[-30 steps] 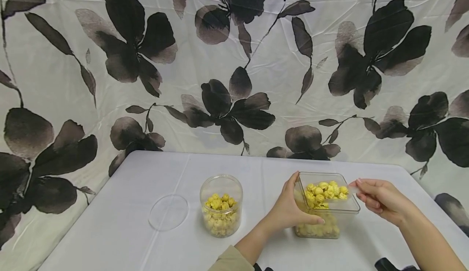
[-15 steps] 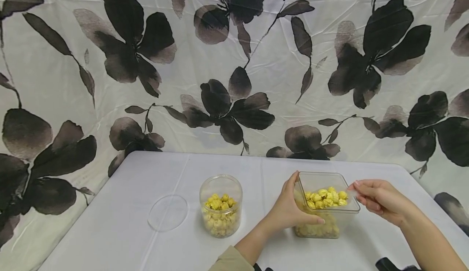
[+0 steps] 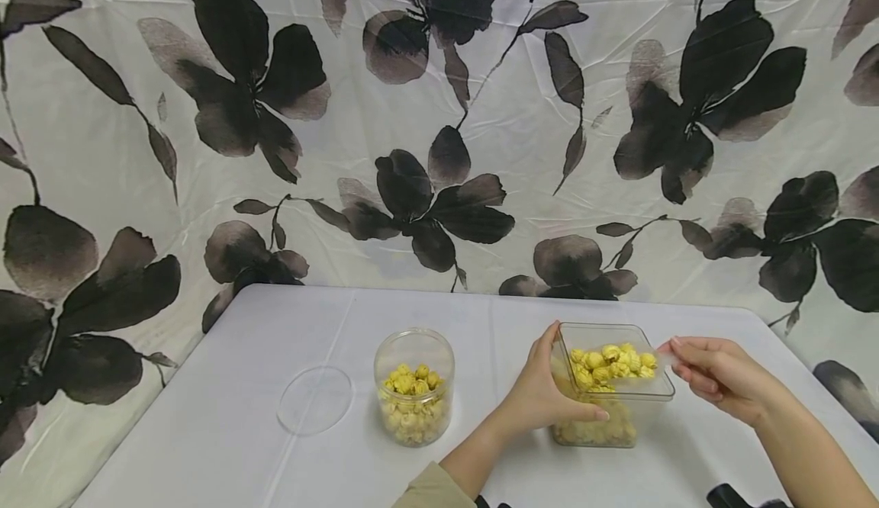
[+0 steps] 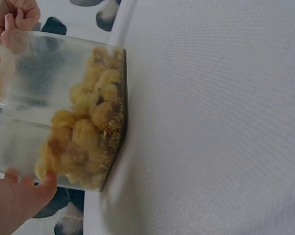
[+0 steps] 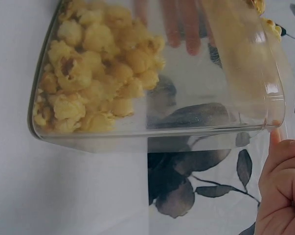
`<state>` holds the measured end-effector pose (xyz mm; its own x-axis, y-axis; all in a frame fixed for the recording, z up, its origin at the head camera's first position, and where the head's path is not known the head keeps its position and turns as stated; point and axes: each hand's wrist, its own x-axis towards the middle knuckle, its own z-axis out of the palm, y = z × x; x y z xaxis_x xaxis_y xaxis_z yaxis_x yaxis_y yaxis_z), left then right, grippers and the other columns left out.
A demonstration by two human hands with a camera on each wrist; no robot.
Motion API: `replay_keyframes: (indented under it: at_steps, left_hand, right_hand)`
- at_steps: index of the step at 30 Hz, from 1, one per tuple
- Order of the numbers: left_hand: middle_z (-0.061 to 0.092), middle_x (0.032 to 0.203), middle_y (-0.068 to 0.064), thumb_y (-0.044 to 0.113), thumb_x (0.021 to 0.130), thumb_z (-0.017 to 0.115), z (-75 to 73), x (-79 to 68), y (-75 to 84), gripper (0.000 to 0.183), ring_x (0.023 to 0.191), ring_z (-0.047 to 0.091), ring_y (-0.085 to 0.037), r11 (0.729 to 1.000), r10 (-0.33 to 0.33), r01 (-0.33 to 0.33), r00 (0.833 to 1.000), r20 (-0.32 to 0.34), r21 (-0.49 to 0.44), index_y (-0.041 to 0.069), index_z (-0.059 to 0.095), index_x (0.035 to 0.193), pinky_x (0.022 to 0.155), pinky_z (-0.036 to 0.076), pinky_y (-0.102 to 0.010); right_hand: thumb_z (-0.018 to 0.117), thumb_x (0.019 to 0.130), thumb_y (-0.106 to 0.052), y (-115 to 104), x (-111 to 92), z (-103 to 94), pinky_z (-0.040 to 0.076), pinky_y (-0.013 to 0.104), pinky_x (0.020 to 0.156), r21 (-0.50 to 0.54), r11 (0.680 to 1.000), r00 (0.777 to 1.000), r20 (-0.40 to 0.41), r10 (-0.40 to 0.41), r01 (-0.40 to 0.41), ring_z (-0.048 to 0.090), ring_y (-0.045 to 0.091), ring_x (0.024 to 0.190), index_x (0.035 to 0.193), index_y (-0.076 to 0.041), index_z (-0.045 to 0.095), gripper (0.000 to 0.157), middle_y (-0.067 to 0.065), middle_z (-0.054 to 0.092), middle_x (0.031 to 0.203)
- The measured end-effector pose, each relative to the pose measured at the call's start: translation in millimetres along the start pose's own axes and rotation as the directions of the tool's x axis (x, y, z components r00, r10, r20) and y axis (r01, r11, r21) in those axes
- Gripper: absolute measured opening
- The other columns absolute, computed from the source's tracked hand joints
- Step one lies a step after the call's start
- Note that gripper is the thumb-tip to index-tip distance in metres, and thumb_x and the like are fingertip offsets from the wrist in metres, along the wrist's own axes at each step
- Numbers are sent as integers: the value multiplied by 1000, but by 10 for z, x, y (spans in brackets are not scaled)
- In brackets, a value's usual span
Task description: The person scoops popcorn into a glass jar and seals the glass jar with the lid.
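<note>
Popcorn (image 3: 607,361) heaped yellow inside this clear rectangular container (image 3: 639,397) on the counter (image 3: 206,447), and the left hand (image 3: 539,397), spread wide, grips its side! Right hand (image 3: 717,374), fingers pinched tight, holds a see-through utensil (image 3: 664,358) at the rim; leftward, a round jar (image 3: 391,349) of popcorn stands near a clear disc (image 3: 315,400).

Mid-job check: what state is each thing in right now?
Clear rectangular plastic container: open, partly filled with round yellow popcorn
Clear cylindrical plastic jar: open, partly filled with popcorn
Clear round plastic lid: off, lying flat on the white cloth-covered table
Left grip: holding the rectangular container
Right grip: pinching a translucent tool, shape unclear
</note>
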<state>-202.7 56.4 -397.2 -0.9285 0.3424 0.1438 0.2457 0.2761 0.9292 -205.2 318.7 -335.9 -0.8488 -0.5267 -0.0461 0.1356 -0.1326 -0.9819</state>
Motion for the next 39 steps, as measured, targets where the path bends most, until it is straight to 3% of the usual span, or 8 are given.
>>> replay_keyframes:
  at_steps: [23, 31, 34, 39]
  left_hand:
    - [24, 147, 5, 32, 59, 89, 0, -8, -10, 119, 133, 29, -20, 1000, -6, 6, 1000, 6, -10, 34, 11, 148, 103, 32, -45]
    - [24, 147, 3, 33, 58, 90, 1, -2, -1, 119, 132, 29, -18, 1000, 5, -5, 1000, 5, -1, 32, 12, 148, 104, 32, -43]
    - [24, 148, 3, 33, 58, 90, 0, 6, -6, 120, 133, 29, -18, 1000, 6, -6, 1000, 4, -2, 31, 12, 148, 104, 31, -43]
    - [23, 148, 4, 32, 58, 89, 9, 18, -18, 119, 133, 29, -18, 1000, -2, 2, 1000, 5, -3, 32, 12, 148, 103, 32, -45]
  right_hand:
    - [41, 100, -13, 51, 139, 101, 18, 21, 43, -123, 992, 971, -235, -32, 3, 35, 2, 49, 88, -13, 67, 29, -4, 54, 66]
    - [46, 99, -18, -10, 213, 163, 34, 15, 42, -191, 973, 901, -432, 35, -130, 41, 2, 49, 83, -18, 66, 26, -4, 54, 64]
    - [46, 99, -19, -12, 218, 151, 34, 14, 42, -176, 977, 906, -422, 34, -119, 41, 1, 48, 83, -19, 67, 26, -5, 54, 64]
    - [46, 99, -18, 17, 200, 127, 33, 13, 41, -124, 990, 934, -357, 21, -70, 39, 0, 47, 84, -17, 67, 26, -5, 54, 64]
